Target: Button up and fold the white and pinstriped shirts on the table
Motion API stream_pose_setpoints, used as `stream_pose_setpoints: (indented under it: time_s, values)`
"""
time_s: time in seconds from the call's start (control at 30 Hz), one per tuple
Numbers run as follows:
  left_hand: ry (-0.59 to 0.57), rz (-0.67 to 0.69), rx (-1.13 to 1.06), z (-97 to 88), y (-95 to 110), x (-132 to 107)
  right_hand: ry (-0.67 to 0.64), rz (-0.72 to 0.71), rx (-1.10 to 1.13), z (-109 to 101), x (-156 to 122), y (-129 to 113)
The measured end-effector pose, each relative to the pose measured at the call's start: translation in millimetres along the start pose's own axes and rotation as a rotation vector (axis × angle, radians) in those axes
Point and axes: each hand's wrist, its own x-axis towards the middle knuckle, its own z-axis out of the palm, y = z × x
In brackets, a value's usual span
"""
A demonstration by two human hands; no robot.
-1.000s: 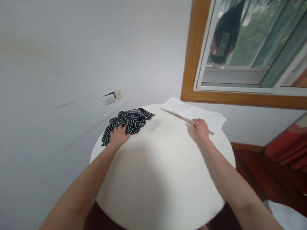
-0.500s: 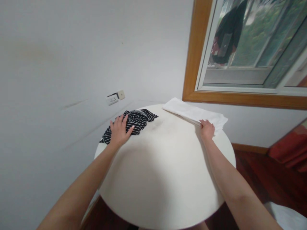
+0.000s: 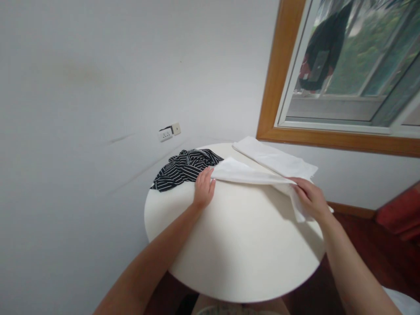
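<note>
A folded white cloth is spread across the round table, its front layer drawn away from the back layer. My left hand is closed at the left end of the front layer, thumb and fingers around its edge. At the other end, my right hand pinches the same layer and holds it slightly raised, with a loose flap hanging below. A crumpled black cloth with white stripes lies just left of my left hand, partly touching the white cloth.
The round white table stands against a white wall with a power socket. A wood-framed window is at the back right. Red fabric hangs at the right, and something white shows at the lower right.
My left hand has left the striped cloth and moved right to the white cloth. My right hand has pulled the white cloth's front layer toward me, apart from the back layer.
</note>
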Motion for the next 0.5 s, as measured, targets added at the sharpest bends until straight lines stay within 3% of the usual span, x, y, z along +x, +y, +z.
stream_pose_setpoints:
  time_s: [0.13, 0.2, 0.27, 0.33, 0.4, 0.5]
  values:
    - [0.015, -0.031, -0.041, -8.8, 2, 3, -0.409, 0.087, 0.16, -29, -62, -5]
    - [-0.017, -0.06, -0.019, -10.3, 1, 5, -0.533, 0.055, 0.153, -32, -86, -9]
    - [-0.065, -0.095, 0.027, -9.6, -1, 6, -0.525, 0.027, 0.088, -24, -104, -14]
    - [-0.131, -0.135, 0.095, -7.8, -5, 6, -0.413, 0.058, -0.031, -8, -116, -16]
    - [-0.201, -0.173, 0.172, -6.5, -9, 4, -0.288, 0.13, -0.167, 9, -121, -15]
    - [-0.254, -0.219, 0.265, -7.2, -11, 2, -0.232, 0.221, -0.236, 17, -118, -4]
